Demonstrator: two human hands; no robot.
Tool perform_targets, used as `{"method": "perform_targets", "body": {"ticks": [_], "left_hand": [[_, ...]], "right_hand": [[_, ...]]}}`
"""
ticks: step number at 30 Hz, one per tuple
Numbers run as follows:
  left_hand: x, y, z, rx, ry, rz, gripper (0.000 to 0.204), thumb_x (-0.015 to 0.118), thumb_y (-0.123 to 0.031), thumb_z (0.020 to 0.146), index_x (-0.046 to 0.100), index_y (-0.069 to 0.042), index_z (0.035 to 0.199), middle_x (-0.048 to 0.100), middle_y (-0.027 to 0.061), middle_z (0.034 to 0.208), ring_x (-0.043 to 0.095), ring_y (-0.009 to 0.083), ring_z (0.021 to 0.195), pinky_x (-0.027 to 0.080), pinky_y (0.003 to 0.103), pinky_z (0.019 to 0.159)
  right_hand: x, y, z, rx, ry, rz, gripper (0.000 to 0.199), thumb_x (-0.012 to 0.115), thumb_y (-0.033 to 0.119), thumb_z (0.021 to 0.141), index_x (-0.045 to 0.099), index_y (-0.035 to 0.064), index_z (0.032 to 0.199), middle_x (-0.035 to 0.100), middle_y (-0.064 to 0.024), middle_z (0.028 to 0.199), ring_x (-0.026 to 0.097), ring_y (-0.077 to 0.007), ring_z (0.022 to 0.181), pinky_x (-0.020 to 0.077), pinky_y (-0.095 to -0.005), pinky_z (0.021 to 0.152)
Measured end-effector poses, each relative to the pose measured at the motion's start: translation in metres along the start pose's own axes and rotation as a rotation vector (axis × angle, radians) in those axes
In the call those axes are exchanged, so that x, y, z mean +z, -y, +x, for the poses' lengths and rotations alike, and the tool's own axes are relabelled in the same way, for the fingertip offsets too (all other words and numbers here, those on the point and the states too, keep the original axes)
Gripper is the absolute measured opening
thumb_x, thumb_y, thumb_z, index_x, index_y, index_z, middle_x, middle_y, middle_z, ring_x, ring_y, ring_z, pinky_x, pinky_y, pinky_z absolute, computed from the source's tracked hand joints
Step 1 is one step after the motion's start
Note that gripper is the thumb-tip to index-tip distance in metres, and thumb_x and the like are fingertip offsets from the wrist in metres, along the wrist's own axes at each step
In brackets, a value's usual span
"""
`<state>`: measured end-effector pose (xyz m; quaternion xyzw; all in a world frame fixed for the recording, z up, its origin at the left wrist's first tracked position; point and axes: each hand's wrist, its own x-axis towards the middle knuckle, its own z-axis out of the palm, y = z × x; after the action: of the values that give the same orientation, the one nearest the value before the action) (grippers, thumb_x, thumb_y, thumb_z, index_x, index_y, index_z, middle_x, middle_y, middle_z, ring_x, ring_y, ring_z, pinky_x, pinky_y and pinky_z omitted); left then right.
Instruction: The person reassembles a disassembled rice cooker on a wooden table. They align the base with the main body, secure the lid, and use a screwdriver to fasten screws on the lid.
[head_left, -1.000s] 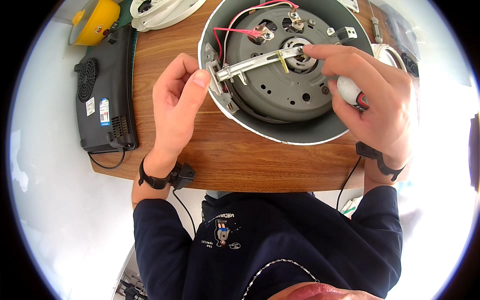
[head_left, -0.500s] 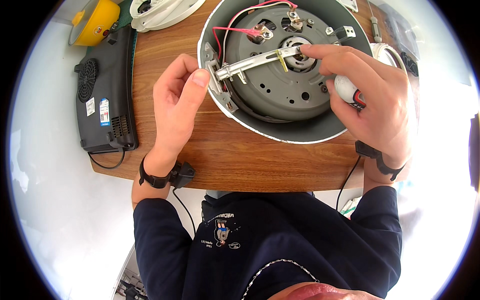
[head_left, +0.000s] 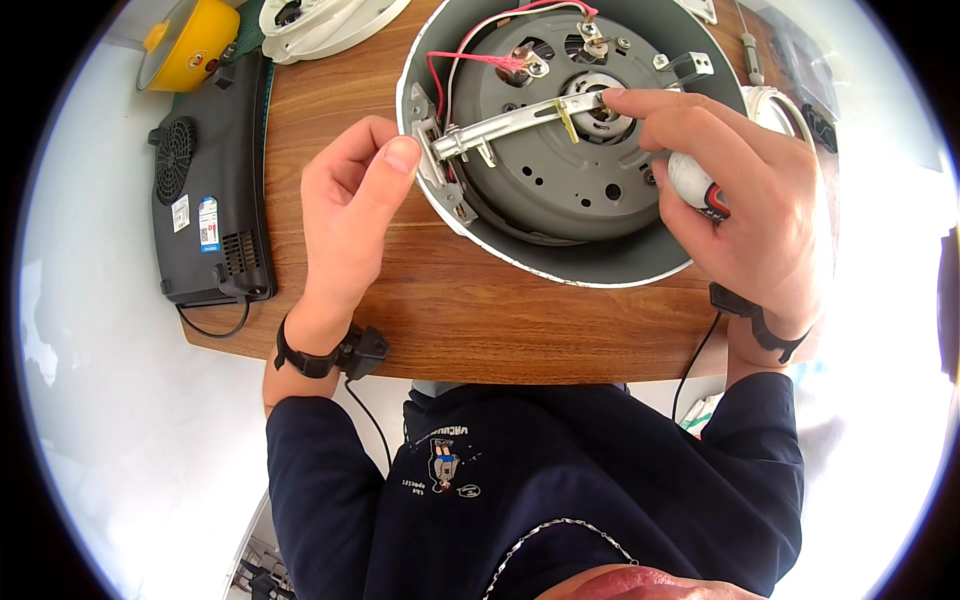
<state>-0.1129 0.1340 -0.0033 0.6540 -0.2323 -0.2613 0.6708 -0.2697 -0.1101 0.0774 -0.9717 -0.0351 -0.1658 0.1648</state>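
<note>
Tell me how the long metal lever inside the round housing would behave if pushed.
The metal lever is probably stiff, spanning toward the centre without visible sag. It would likely swing rather than slide away, since its left end meets a metal bracket.

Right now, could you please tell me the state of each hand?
Left hand: curled, thumb at the rim of the round housing; firm grip cannot be told.
Right hand: closed around a white handle, index finger at the metal lever.
</note>
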Motion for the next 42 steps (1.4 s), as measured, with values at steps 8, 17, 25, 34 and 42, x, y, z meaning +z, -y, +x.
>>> {"method": "perform_targets", "body": {"ticks": [8, 17, 25, 34, 42], "left_hand": [[-0.001, 0.008, -0.002, -0.05, -0.004, -0.151, 0.025, 0.052, -0.026, 0.107, 0.061, -0.006, 0.094, 0.049, -0.0081, 0.074, 0.036, 0.0007, 0.064, 0.026, 0.021, 0.056], [-0.002, 0.013, 0.004, 0.045, 0.117, -0.191, 0.021, 0.05, -0.017, 0.108, 0.061, -0.005, 0.095, 0.051, -0.0075, 0.08, 0.04, 0.0019, 0.07, 0.032, 0.021, 0.061], [-0.004, 0.02, 0.007, 0.102, 0.101, -0.205, 0.038, 0.043, -0.033, 0.112, 0.063, -0.006, 0.095, 0.046, -0.0075, 0.072, 0.035, 0.0023, 0.064, 0.028, 0.022, 0.056], [-0.003, 0.025, 0.013, 0.24, -0.028, -0.129, 0.042, 0.041, -0.039, 0.111, 0.064, -0.007, 0.097, 0.042, -0.0071, 0.066, 0.033, 0.0017, 0.059, 0.026, 0.021, 0.051], [-0.002, 0.04, 0.024, 0.495, -0.113, -0.22, 0.022, 0.051, -0.016, 0.108, 0.068, -0.004, 0.116, 0.064, -0.0008, 0.104, 0.055, 0.0063, 0.092, 0.048, 0.025, 0.084]], "right_hand": [[0.004, 0.0, 0.003, 0.009, 0.002, 0.019, 0.019, 0.068, -0.012, 0.075, 0.064, 0.002, 0.087, 0.079, -0.0067, 0.107, 0.072, -0.0202, 0.072, 0.0569, -0.0268, 0.06], [0.003, 0.009, 0.006, 0.052, -0.011, 0.079, 0.021, 0.065, -0.012, 0.076, 0.065, 0.0007, 0.092, 0.078, -0.0104, 0.11, 0.073, -0.0211, 0.081, 0.0558, -0.0263, 0.069], [0.014, 0.01, 0.012, -0.055, -0.081, -0.052, 0.024, 0.067, -0.012, 0.074, 0.067, 0.0027, 0.092, 0.079, -0.0063, 0.108, 0.072, -0.0167, 0.077, 0.0508, -0.025, 0.057], [0.014, 0.015, 0.01, 0.013, -0.039, -0.08, 0.036, 0.066, -0.013, 0.073, 0.073, 0.0032, 0.104, 0.079, -0.0064, 0.106, 0.072, -0.0177, 0.081, 0.0566, -0.0286, 0.068], [0.014, 0.015, 0.012, -0.033, -0.027, -0.102, 0.021, 0.064, -0.012, 0.08, 0.067, 0.0003, 0.097, 0.079, -0.0073, 0.112, 0.072, -0.0115, 0.083, 0.0534, -0.0217, 0.069]]}}
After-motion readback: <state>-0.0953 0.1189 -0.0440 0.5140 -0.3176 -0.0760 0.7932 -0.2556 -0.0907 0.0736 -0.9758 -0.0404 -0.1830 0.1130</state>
